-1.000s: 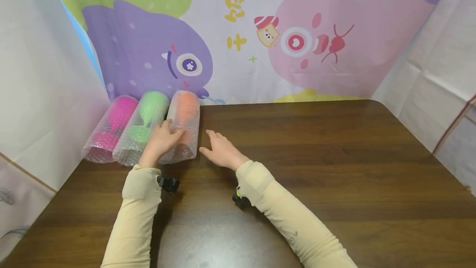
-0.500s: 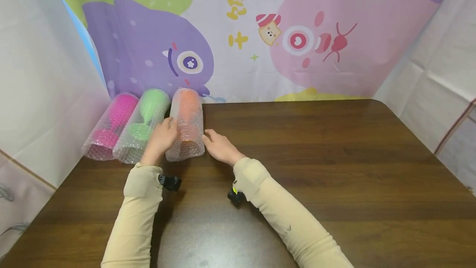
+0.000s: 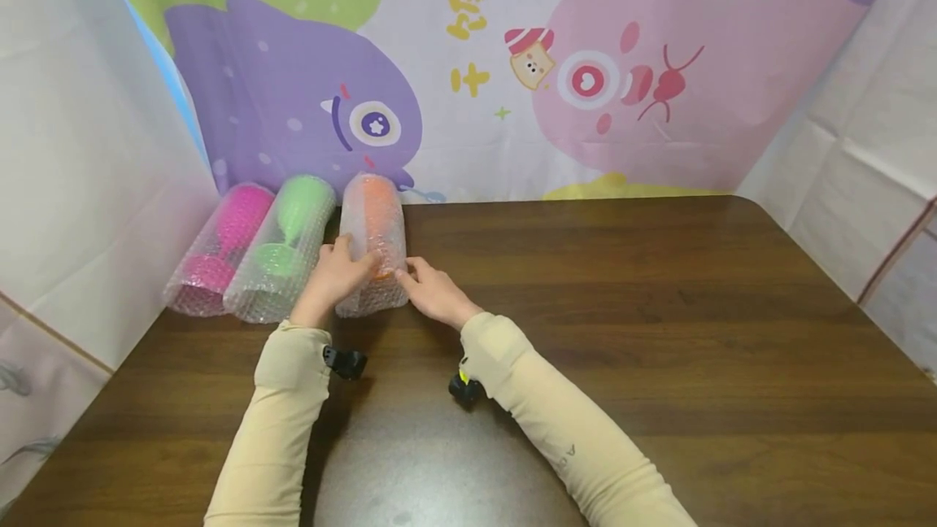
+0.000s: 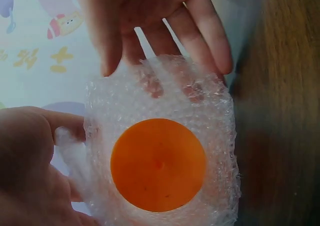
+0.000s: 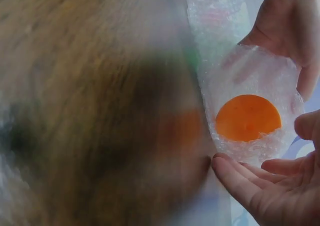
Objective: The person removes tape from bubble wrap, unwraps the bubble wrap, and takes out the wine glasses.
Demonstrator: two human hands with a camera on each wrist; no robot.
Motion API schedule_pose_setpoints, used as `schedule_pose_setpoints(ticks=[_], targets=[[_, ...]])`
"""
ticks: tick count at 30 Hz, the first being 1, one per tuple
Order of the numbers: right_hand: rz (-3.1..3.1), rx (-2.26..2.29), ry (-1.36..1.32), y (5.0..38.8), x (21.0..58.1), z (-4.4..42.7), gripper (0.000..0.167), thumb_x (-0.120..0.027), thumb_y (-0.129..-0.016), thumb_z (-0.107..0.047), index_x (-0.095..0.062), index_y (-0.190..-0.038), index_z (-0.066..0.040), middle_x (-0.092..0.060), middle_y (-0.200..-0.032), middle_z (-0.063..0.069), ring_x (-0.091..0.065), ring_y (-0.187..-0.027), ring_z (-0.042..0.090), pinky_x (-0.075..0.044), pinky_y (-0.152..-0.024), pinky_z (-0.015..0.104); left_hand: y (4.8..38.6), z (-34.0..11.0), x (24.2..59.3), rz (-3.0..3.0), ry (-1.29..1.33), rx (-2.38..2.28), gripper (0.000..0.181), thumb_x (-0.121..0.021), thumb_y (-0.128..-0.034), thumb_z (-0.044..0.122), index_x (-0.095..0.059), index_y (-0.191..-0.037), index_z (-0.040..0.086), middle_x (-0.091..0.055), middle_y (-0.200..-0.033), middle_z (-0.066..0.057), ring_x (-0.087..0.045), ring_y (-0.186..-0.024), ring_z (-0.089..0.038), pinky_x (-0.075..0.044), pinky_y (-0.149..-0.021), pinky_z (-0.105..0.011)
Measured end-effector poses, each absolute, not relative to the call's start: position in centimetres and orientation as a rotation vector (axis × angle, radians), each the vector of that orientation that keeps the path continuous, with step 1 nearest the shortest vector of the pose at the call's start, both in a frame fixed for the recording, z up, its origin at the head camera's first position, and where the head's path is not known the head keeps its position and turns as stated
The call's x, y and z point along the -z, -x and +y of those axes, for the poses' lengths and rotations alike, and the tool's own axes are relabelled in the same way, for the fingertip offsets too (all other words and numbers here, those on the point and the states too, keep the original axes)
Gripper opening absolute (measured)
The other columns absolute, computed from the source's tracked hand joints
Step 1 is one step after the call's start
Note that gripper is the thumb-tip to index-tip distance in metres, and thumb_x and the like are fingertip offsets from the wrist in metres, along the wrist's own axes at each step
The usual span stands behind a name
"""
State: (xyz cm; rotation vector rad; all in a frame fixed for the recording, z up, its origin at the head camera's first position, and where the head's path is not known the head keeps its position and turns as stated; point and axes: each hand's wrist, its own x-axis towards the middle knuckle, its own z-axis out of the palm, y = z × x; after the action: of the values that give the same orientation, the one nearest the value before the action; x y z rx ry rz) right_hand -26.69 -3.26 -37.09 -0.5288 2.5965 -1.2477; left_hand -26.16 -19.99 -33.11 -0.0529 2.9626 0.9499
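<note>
An orange stemmed goblet in bubble wrap [image 3: 381, 214] lies on the dark wooden table with its round base [image 4: 158, 165] toward me. Along its left side rests my left hand [image 3: 338, 275], thumb over the top edge. In the left wrist view those fingers look straight and slightly spread, partly seen through the wrap. On the opposite side my right hand [image 3: 437, 293] touches the wrap with extended fingertips; in the right wrist view its thumb stands apart from it. Left of these lie a green wrapped goblet [image 3: 289, 242] and a magenta one [image 3: 223, 246], side by side.
Behind the wooden table [image 3: 659, 332] hangs a cartoon-printed cloth [image 3: 468, 145], close to the goblets' far ends. White cloth walls [image 3: 80, 145] stand at both sides. Black cameras [image 3: 346, 362] are strapped to the wrists.
The orange wrapped goblet has slid a little to the right, leaving a gap beside the green one. My left hand has shifted right with it, and my right hand has come against its side.
</note>
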Motion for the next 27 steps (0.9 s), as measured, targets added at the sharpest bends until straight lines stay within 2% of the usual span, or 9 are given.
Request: schedule_pose_setpoints(ticks=[7, 11, 15, 27], targets=[[2.482, 1.49, 0.412, 27.3, 37.5, -3.6, 0.052, -0.033, -0.097, -0.04, -0.034, -0.137, -0.008, -0.051, -0.13, 0.011, -0.06, -0.102, 0.022, -0.046, -0.088, 0.033, 25.9, -20.0, 33.3, 2.891, 0.075, -0.963, 0.083, -0.04, -0.0894, 0.044, 0.002, -0.143, -0.004, -0.011, -0.139, -0.039, -0.025, -0.126, -0.051, -0.025, -0.102, -0.058], [2.297, 1.714, 0.298, 27.8, 37.8, -3.8, 0.049, -0.037, -0.097, -0.033, -0.035, -0.136, -0.004, -0.045, -0.134, 0.014, -0.054, -0.111, 0.025, -0.048, -0.086, 0.033, 25.9, -19.7, 33.4, 2.912, 0.062, -0.943, 0.084, -0.041, -0.089, 0.044, 0.001, -0.143, -0.004, -0.013, -0.139, -0.039, -0.028, -0.124, -0.051, -0.027, -0.101, -0.057], [2.078, 1.95, 0.169, 28.2, 38.2, -3.7, 0.048, -0.043, -0.096, -0.025, -0.034, -0.136, 0.0, -0.041, -0.134, 0.018, -0.049, -0.116, 0.029, -0.047, -0.088, 0.037, 25.9, -19.1, 33.4, 2.945, 0.051, -0.921, 0.083, -0.043, -0.0885, 0.042, -0.001, -0.143, -0.004, -0.017, -0.137, -0.038, -0.034, -0.12, -0.051, -0.031, -0.098, -0.056], [2.027, 2.018, 0.106, 28.4, 38.3, -2.9, 0.05, -0.046, -0.095, -0.022, -0.033, -0.137, 0.0, -0.042, -0.134, 0.019, -0.046, -0.119, 0.028, -0.046, -0.09, 0.04, 25.9, -17.9, 33.3, 2.961, 0.054, -0.886, 0.081, -0.042, -0.0884, 0.042, -0.002, -0.144, -0.001, -0.02, -0.138, -0.035, -0.036, -0.118, -0.052, -0.033, -0.097, -0.056]])
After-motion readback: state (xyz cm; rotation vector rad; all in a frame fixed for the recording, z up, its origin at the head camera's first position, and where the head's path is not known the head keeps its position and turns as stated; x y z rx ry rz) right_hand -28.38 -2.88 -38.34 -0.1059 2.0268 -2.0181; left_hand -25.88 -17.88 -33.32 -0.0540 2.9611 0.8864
